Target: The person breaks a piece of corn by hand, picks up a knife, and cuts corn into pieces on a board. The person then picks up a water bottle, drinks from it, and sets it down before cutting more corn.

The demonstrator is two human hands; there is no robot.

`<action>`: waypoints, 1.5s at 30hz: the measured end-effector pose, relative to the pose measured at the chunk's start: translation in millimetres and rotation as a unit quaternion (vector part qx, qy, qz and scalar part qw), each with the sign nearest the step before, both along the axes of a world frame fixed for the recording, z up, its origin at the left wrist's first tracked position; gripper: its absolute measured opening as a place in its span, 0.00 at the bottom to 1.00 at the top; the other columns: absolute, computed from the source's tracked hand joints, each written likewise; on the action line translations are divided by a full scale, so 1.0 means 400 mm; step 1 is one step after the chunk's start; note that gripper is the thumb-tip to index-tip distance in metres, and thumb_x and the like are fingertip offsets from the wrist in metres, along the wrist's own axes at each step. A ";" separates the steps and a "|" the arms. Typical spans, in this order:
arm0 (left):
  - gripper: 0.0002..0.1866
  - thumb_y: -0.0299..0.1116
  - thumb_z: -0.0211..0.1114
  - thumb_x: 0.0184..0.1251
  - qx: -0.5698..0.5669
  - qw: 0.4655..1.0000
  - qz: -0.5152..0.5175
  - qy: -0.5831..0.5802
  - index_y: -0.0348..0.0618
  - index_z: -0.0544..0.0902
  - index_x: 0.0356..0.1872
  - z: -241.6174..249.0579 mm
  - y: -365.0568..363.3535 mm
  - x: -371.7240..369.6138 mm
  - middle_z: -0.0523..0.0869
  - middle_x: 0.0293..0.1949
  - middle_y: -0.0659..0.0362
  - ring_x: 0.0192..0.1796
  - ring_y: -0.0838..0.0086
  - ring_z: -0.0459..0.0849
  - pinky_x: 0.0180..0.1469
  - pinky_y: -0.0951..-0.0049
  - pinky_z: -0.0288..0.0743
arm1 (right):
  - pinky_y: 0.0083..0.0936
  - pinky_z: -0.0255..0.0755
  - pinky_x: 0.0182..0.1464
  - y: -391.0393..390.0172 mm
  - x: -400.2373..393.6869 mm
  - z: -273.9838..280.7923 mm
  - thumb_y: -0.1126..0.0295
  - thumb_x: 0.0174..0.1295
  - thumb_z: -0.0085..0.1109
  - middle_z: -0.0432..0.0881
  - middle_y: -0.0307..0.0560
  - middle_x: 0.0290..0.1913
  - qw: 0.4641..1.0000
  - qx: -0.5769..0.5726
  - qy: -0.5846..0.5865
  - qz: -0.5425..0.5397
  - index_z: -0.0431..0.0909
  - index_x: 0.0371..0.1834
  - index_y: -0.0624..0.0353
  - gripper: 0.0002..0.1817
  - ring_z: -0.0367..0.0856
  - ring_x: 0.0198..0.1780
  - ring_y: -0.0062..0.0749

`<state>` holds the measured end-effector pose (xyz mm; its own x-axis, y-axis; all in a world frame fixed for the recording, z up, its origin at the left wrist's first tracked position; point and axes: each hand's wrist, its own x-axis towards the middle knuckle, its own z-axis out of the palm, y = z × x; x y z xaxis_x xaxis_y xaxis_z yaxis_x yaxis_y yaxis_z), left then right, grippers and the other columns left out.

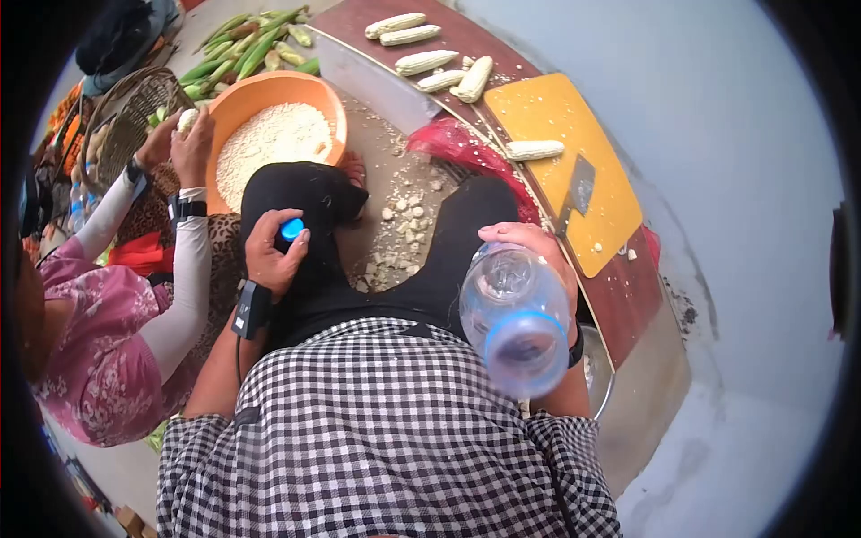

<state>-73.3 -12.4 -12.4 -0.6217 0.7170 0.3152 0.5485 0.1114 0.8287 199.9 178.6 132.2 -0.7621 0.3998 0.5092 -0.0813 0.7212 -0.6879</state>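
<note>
A small blue bottle cap (292, 229) is pinched between the thumb and fingers of my left hand (269, 260), above my left thigh. My right hand (542, 238) is wrapped round a clear plastic bottle (502, 291) close to the camera. A blue ring shows at the bottle's near end, where its mouth seems to face me. Right of that hand, a knife (582, 186) with a broad blade lies on a yellow cutting board (610, 229). One pale corn cob (535, 150) rests across the board's left edge.
Several cobs (426, 61) lie along the reddish board (350, 20). Beside me, a person in pink (117, 314) holds a cob near an orange basin (334, 99) of kernels. Cut cob pieces (408, 220) litter the floor between my legs. Green corn husks (260, 49) are piled behind.
</note>
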 end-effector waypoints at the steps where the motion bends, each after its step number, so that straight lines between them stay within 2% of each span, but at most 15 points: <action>1: 0.12 0.25 0.68 0.57 -0.007 1.000 -0.007 0.006 0.40 0.81 0.44 -0.001 -0.002 -0.002 0.78 0.32 0.57 0.35 0.71 0.78 0.41 0.74 0.72 | 0.33 0.76 0.52 -0.001 0.001 0.007 0.77 0.45 0.73 0.83 0.55 0.49 1.000 -0.007 0.011 -0.004 0.74 0.53 0.64 0.29 0.82 0.49 0.44; 3: 0.12 0.26 0.66 0.62 -0.020 0.999 -0.024 0.015 0.39 0.80 0.46 -0.008 -0.010 -0.004 0.77 0.34 0.60 0.36 0.77 0.76 0.42 0.77 0.71 | 0.33 0.76 0.52 -0.010 0.012 0.019 0.77 0.45 0.74 0.83 0.55 0.48 0.999 -0.022 0.033 -0.013 0.74 0.53 0.64 0.29 0.82 0.50 0.45; 13: 0.12 0.26 0.66 0.63 -0.032 0.999 -0.023 0.028 0.40 0.80 0.48 -0.012 -0.019 0.005 0.80 0.40 0.60 0.41 0.77 0.78 0.47 0.77 0.72 | 0.40 0.74 0.54 -0.025 0.059 0.086 0.73 0.53 0.68 0.83 0.59 0.46 0.994 0.051 0.097 -0.005 0.75 0.50 0.67 0.22 0.83 0.48 0.48; 18: 0.12 0.26 0.66 0.63 -0.029 0.999 -0.020 0.028 0.39 0.80 0.48 -0.026 -0.021 0.004 0.80 0.40 0.60 0.41 0.78 0.78 0.47 0.78 0.72 | 0.41 0.74 0.53 0.028 0.077 0.071 0.72 0.55 0.66 0.84 0.59 0.45 0.990 0.078 0.104 0.059 0.75 0.49 0.66 0.20 0.84 0.47 0.48; 22: 0.12 0.26 0.66 0.63 -0.022 0.999 -0.021 0.037 0.38 0.80 0.47 -0.027 -0.022 0.003 0.81 0.40 0.60 0.41 0.78 0.78 0.46 0.78 0.73 | 0.40 0.75 0.52 -0.003 0.075 0.094 0.72 0.55 0.66 0.84 0.59 0.44 0.989 0.095 0.105 0.046 0.75 0.49 0.66 0.19 0.85 0.46 0.48; 24: 0.12 0.25 0.67 0.60 -0.017 1.000 -0.013 0.018 0.38 0.81 0.46 -0.018 -0.016 0.010 0.81 0.37 0.58 0.39 0.74 0.79 0.45 0.76 0.73 | 0.40 0.75 0.52 -0.025 0.063 0.126 0.73 0.55 0.66 0.84 0.60 0.44 0.989 0.102 0.105 0.031 0.75 0.48 0.66 0.19 0.85 0.46 0.48; 26: 0.12 0.24 0.68 0.59 -0.018 1.000 -0.010 -0.004 0.38 0.81 0.44 -0.017 -0.017 0.012 0.81 0.36 0.56 0.38 0.72 0.80 0.43 0.74 0.73 | 0.40 0.75 0.52 -0.021 0.056 0.135 0.73 0.54 0.66 0.84 0.59 0.44 0.988 0.108 0.108 0.033 0.75 0.49 0.66 0.19 0.85 0.46 0.48; 35: 0.13 0.25 0.68 0.58 -0.001 0.998 -0.012 0.069 0.39 0.82 0.45 -0.018 -0.012 0.012 0.82 0.37 0.54 0.40 0.66 0.82 0.45 0.71 0.75 | 0.38 0.74 0.53 0.026 0.079 0.151 0.73 0.52 0.69 0.84 0.57 0.47 0.983 0.137 0.106 0.054 0.75 0.51 0.64 0.23 0.83 0.48 0.47; 37: 0.12 0.25 0.67 0.59 -0.006 0.998 -0.014 0.053 0.39 0.82 0.45 -0.025 -0.016 0.011 0.83 0.38 0.53 0.40 0.64 0.82 0.46 0.70 0.75 | 0.38 0.74 0.53 0.043 0.089 0.170 0.73 0.52 0.70 0.84 0.56 0.47 0.979 0.163 0.107 0.056 0.75 0.52 0.64 0.23 0.83 0.49 0.47; 41: 0.12 0.25 0.67 0.60 -0.014 1.000 -0.018 0.006 0.37 0.81 0.45 -0.053 -0.024 0.000 0.81 0.37 0.55 0.40 0.67 0.81 0.47 0.71 0.74 | 0.37 0.75 0.52 0.045 0.096 0.232 0.73 0.50 0.72 0.83 0.56 0.48 0.964 0.224 0.142 0.031 0.75 0.53 0.63 0.25 0.83 0.49 0.46; 45: 0.12 0.25 0.66 0.61 0.015 0.998 -0.039 0.039 0.36 0.80 0.46 -0.055 -0.025 -0.007 0.80 0.37 0.54 0.41 0.68 0.80 0.47 0.71 0.73 | 0.36 0.76 0.51 0.063 0.095 0.297 0.74 0.48 0.74 0.83 0.55 0.49 0.938 0.290 0.191 0.016 0.75 0.54 0.63 0.28 0.83 0.48 0.45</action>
<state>-76.1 -22.3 -34.5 -0.5374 0.7519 0.3818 0.6170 0.0420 0.7858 237.9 203.9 251.1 -0.4876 -0.0484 0.8717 -0.2705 0.9577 -0.0981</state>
